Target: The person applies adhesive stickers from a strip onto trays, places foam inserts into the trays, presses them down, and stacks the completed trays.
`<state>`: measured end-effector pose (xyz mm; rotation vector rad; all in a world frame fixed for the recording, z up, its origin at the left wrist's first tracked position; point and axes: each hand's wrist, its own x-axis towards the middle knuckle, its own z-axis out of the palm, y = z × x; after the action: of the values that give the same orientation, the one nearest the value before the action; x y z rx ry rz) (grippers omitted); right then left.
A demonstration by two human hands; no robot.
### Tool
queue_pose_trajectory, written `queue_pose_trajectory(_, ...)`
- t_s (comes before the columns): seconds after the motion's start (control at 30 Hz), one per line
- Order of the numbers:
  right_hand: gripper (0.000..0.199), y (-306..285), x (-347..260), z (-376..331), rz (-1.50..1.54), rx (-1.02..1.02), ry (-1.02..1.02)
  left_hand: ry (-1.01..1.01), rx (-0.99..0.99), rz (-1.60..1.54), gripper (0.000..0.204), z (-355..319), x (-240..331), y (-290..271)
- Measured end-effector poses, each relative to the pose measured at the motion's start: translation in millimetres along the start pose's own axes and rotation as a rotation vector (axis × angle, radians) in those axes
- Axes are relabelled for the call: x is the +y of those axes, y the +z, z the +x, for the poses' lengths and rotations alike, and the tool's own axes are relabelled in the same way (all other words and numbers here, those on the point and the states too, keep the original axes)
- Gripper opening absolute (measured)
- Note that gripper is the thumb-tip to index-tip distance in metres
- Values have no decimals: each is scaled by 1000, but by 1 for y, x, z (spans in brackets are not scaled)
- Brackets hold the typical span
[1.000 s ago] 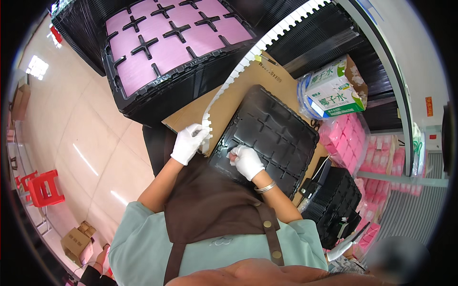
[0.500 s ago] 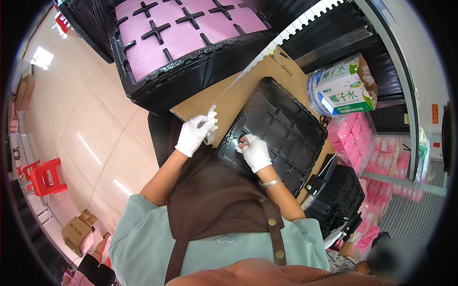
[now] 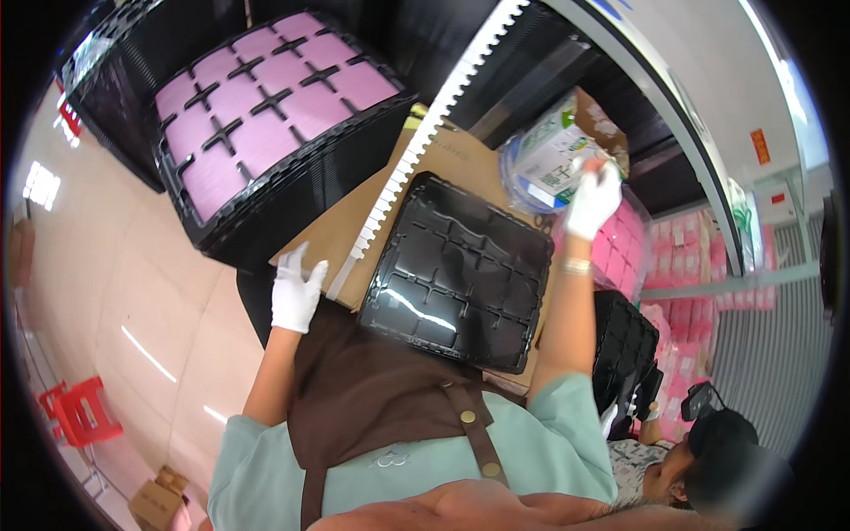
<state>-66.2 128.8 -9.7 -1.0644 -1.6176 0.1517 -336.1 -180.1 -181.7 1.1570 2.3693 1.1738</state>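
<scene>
My left hand [image 3: 295, 290], in a white glove, has its thumb and fingers apart and holds nothing, near the cardboard's left corner. Right of it, a long white strip with toothed edge [image 3: 403, 173] slants up across the cardboard sheet [image 3: 341, 217]. A black plastic tray with moulded compartments [image 3: 460, 265] rests on the cardboard. My right hand [image 3: 593, 203], gloved with bare fingertips, reaches past the tray to the opened white-and-green carton [image 3: 551, 152]. Its fingers are blurred against the carton, so their grip does not show clearly.
Far left, a tall black tray stack holds pink sheets [image 3: 243, 106] under cross-shaped dividers. Pink bagged packs [image 3: 611, 243] and stacked black trays [image 3: 624, 341] stand at right. A grey metal frame [image 3: 682, 124] arches overhead. Another person [image 3: 651, 465] is at lower right; a red stool [image 3: 84, 411] stands left.
My left hand has let go of the white strip and moved left. My right hand has left the tray's near corner for the carton. The strip now lies straighter beside the tray.
</scene>
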Motion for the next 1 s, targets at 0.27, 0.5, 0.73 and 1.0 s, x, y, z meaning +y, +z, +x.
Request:
queue_pose_trajectory(0.27,13,-11,130,137,-99,-358,169,73,-84,-32,37,0,17,0)
queue_pose_trajectory(0.5,11,-77,184,74,-570,70,98,32,-30,-30,30,-9,26,-7)
queue_pose_trajectory(0.73,18,-88,272,-34,-485,-317,483,54,-140,-109,26,9,60,10)
queue_pose_trajectory(1.0,13,-94,299,-46,-775,-235,503,189,-191,-178,26,12,87,31)
